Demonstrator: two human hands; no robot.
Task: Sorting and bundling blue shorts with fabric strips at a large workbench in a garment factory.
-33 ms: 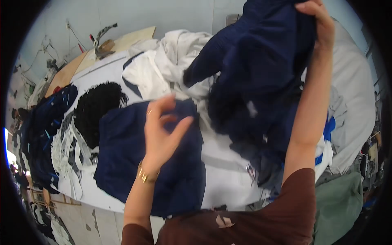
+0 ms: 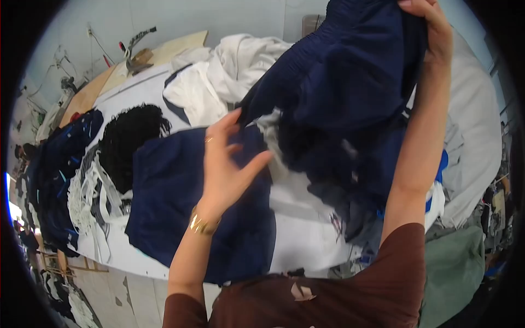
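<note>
Above the table (image 2: 306,240), the right hand (image 2: 429,27) holds a navy garment (image 2: 339,93) high, its fingers pinching the top edge of the cloth, which hangs down over the table. Lower, the left hand (image 2: 227,164) is open with fingers spread, just beside the garment's hanging edge; I cannot tell if it touches. Under it lies a navy pile (image 2: 180,208), with white cloth (image 2: 219,76) behind and black fabric (image 2: 128,142) at the left.

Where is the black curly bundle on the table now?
In the head view the black curly bundle lies left of centre on the white table, between a flat navy garment and white straps, apart from both hands.
</note>
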